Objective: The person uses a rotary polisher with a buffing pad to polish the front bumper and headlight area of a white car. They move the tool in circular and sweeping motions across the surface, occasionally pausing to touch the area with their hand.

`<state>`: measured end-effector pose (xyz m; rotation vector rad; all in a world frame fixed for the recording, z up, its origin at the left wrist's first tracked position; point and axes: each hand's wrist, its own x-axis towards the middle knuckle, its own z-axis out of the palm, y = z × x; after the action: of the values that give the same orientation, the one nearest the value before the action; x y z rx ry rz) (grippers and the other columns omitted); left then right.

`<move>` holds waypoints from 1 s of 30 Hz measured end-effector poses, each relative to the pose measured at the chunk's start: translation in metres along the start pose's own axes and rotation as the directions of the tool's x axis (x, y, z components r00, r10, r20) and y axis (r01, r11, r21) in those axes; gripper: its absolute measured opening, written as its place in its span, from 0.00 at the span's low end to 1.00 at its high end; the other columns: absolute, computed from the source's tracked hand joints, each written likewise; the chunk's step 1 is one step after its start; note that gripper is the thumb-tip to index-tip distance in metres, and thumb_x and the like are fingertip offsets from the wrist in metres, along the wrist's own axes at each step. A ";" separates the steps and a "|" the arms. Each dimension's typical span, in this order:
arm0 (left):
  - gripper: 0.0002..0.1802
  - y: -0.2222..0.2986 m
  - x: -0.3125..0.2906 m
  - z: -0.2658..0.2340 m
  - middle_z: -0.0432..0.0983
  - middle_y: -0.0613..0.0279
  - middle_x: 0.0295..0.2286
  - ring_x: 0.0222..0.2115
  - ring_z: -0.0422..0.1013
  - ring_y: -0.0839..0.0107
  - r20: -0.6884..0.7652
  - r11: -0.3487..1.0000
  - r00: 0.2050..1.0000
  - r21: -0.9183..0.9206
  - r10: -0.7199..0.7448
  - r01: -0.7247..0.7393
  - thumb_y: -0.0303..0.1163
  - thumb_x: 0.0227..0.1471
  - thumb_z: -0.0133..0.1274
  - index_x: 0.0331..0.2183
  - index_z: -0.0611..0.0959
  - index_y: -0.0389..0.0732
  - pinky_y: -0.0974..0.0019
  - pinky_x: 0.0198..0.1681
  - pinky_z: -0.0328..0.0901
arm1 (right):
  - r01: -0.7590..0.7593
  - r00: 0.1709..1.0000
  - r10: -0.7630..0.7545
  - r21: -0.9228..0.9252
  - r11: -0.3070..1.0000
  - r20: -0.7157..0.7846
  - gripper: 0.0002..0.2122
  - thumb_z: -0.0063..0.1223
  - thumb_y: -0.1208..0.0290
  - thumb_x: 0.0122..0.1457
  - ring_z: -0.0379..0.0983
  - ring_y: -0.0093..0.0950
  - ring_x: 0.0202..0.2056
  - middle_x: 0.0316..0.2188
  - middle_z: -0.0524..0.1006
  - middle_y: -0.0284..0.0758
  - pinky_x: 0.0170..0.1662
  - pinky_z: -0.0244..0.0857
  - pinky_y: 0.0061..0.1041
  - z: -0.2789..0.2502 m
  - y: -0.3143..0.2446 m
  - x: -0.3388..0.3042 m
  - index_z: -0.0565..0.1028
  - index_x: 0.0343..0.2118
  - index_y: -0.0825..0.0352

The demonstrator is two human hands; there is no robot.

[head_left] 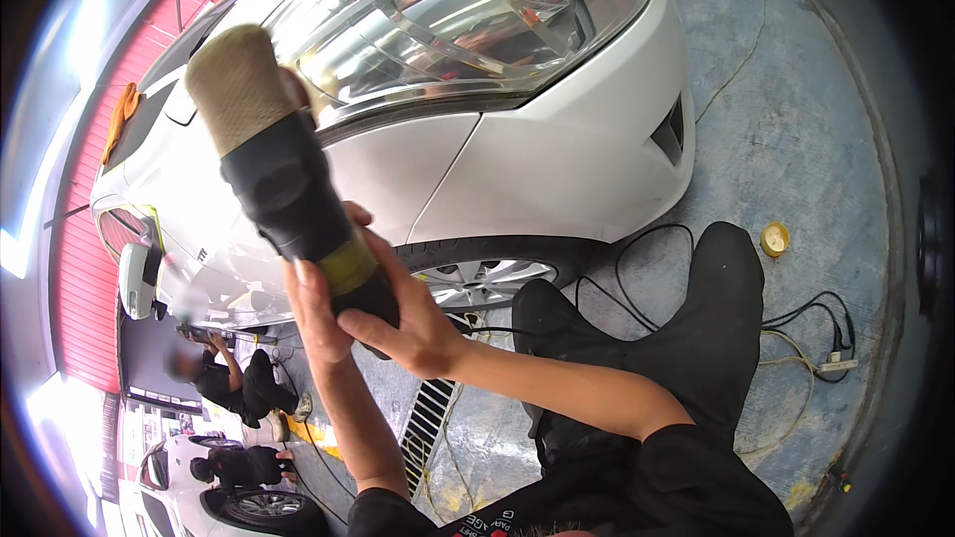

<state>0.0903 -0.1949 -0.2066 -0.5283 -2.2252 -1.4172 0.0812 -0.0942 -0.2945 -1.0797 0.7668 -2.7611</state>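
Note:
Both my hands are wrapped round a corded power polisher [288,179], raised in front of the white car's front fender [408,164]. Its body is black with a yellow-green band, and a beige mesh cover is on its head. My left hand [320,313] grips the left side of the handle. My right hand [423,323] holds the handle's rear from the right, thumb across it. The polisher's head overlaps the near edge of the clear headlight [448,30]. Its working face is hidden, so I cannot tell whether it touches the car.
Below the fender is the front wheel [477,278]. Black cables [637,288] run past my knees to a power strip [838,363]. A yellow round tub or roll [774,239] lies on the floor. A drain grate [430,418] is nearby. Two people [244,378] work farther left.

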 end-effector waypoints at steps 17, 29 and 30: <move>0.36 0.013 0.011 0.041 0.80 0.53 0.46 0.40 0.77 0.70 0.010 0.931 0.996 -0.355 -0.086 0.084 0.59 0.73 0.39 0.58 0.74 0.34 0.66 0.44 0.73 | 0.064 0.994 -0.086 -0.292 0.954 -0.062 0.39 0.62 0.59 0.68 0.75 0.37 0.59 0.59 0.75 0.50 0.63 0.67 0.33 -0.006 -0.059 0.005 0.55 0.73 0.76; 0.31 0.024 0.013 0.021 0.81 0.44 0.44 0.31 0.78 0.72 -0.371 0.943 0.926 -0.327 -0.069 -0.061 0.58 0.76 0.35 0.57 0.69 0.38 0.71 0.32 0.74 | -0.131 0.986 0.162 -0.459 0.879 0.029 0.35 0.62 0.56 0.68 0.85 0.46 0.49 0.48 0.84 0.54 0.55 0.74 0.35 0.013 -0.069 0.038 0.63 0.70 0.70; 0.32 0.027 0.013 0.026 0.81 0.44 0.44 0.31 0.78 0.73 -0.401 0.956 0.913 -0.289 -0.072 -0.052 0.58 0.76 0.35 0.56 0.70 0.38 0.71 0.32 0.74 | -0.155 0.981 0.189 -0.442 0.883 0.033 0.34 0.62 0.56 0.68 0.85 0.44 0.49 0.48 0.83 0.53 0.55 0.74 0.35 0.010 -0.079 0.038 0.64 0.70 0.71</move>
<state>0.0902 -0.1589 -0.1893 -0.2774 -1.7005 -1.6993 0.0677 -0.0386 -0.2268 -1.1041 1.4466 -2.4399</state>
